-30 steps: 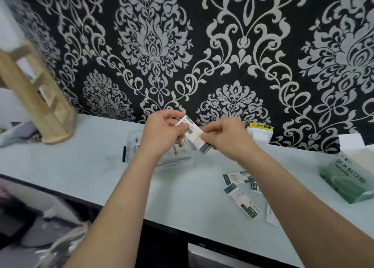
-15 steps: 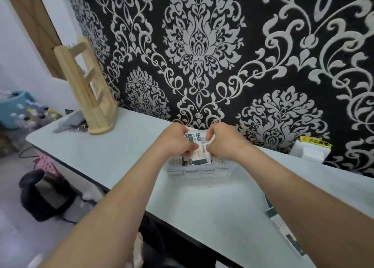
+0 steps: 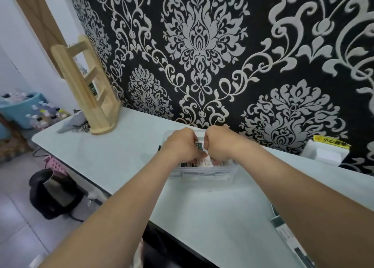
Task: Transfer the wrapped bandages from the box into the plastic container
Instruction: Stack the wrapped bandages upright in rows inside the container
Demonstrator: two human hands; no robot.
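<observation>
1. A person stands at a white tabletop point(image 3: 121, 158) against black wallpaper with a silver pattern, both forearms reaching away from the viewer.
2. The left hand point(image 3: 182, 147) and right hand point(image 3: 219, 146) meet, knuckles up, over a clear rectangular plastic container point(image 3: 202, 175) near the far wall.
3. Between them stands a white-and-green paper-wrapped bandage point(image 3: 200, 146). Curled fingers of both hands pinch it, one hand on each side.
4. Its long axis seems to slope from far down towards near, lower end inside the container, directly beneath the fingers.
5. More wrapped bandages point(image 3: 205, 163) already lie there.
6. Both hands are equally close; release looks imminent.
</observation>
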